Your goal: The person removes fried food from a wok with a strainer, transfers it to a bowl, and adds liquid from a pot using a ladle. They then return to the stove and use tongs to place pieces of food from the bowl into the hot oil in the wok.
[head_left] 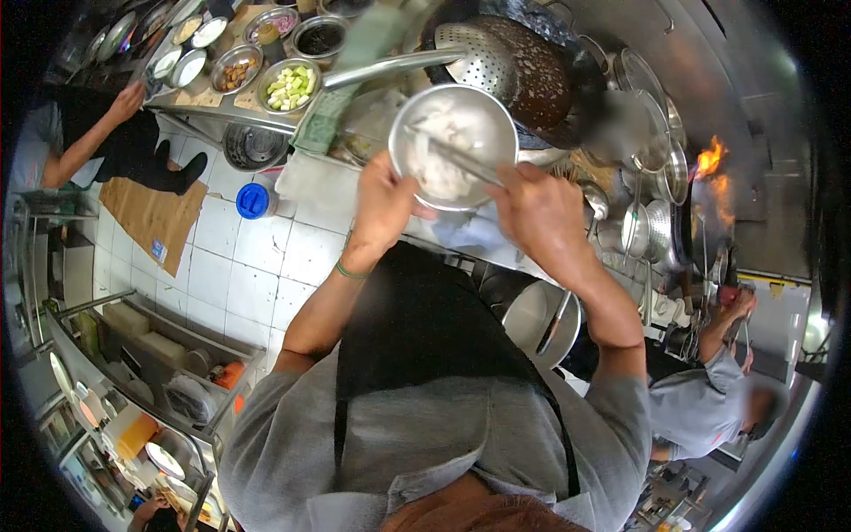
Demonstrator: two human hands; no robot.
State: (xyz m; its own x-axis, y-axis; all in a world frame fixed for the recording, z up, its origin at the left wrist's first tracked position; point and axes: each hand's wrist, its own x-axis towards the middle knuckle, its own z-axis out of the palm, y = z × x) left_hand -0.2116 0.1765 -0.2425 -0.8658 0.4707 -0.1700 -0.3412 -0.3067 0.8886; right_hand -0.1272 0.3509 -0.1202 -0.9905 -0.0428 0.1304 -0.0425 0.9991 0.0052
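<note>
My left hand grips the near-left rim of a steel mixing bowl, its thumb over the edge. White, wet-looking pieces lie in the bowl, somewhat blurred. My right hand is closed on a long, thin metal utensil that slants down into those pieces. Its tip is buried there, and I cannot tell its exact kind. Just beyond the bowl, a perforated steel strainer ladle rests over a large dark wok, its thick handle pointing left.
A bowl of chopped green vegetables and other ingredient bowls stand at upper left. A green cloth hangs on the counter edge. Flames rise at right, near a co-worker. Another person stands at left. A blue-lidded container sits below the counter.
</note>
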